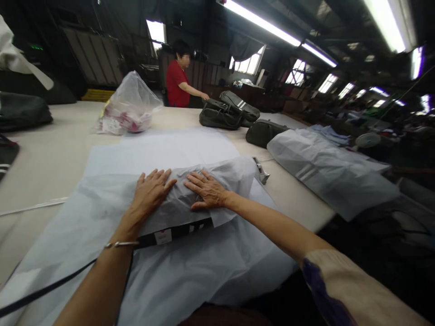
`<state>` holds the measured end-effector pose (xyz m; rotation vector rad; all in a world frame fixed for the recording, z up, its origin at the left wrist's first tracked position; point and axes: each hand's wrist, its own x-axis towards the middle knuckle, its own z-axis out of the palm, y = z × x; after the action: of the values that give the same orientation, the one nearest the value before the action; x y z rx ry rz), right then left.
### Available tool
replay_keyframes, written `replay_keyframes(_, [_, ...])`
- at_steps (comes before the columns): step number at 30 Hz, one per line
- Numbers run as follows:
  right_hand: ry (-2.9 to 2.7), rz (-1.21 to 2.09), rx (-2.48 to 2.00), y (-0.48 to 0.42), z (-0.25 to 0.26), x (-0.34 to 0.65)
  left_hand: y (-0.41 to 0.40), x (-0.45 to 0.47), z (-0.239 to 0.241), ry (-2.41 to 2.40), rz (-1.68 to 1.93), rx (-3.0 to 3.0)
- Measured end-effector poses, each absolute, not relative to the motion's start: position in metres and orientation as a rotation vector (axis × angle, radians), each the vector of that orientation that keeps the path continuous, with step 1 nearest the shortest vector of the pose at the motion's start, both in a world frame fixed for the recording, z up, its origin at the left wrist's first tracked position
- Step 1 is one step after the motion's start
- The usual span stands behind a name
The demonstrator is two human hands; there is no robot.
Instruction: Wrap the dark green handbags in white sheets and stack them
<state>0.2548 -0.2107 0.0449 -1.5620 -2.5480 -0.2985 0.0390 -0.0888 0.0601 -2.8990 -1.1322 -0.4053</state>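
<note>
In front of me a black bag (181, 231) with white stripes and a white label (163, 236) lies mostly covered by a thin, whitish wrapping sheet (234, 174). My left hand (152, 190) rests flat on the sheet over the bag, fingers spread. Beside it, my right hand (207, 190) also presses flat on the sheet, its fingers apart. Much of the bag is hidden beneath the sheet. A dark strap (47, 290) runs out to the lower left under my left forearm. More white sheets (163, 151) are spread underneath.
Across the pale table (68, 120), a person in red (176, 81) reaches toward several dark bags (220, 113). A clear plastic bag (131, 102) stands at the back left. At right lies a sheet-covered striped bag (326, 158). A metal object (261, 170) sits by the wrapping sheet's right end.
</note>
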Motion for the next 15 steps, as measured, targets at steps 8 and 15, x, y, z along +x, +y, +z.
replay_keyframes(8, [-2.55,-0.241,-1.497,-0.205,0.04,0.262,-0.104,0.039,0.06,-1.26,-0.423,-2.838])
replay_keyframes(15, [-2.562,-0.24,-1.516,-0.204,0.044,0.263,-0.07,-0.006,0.066,-1.567,-0.473,-2.864])
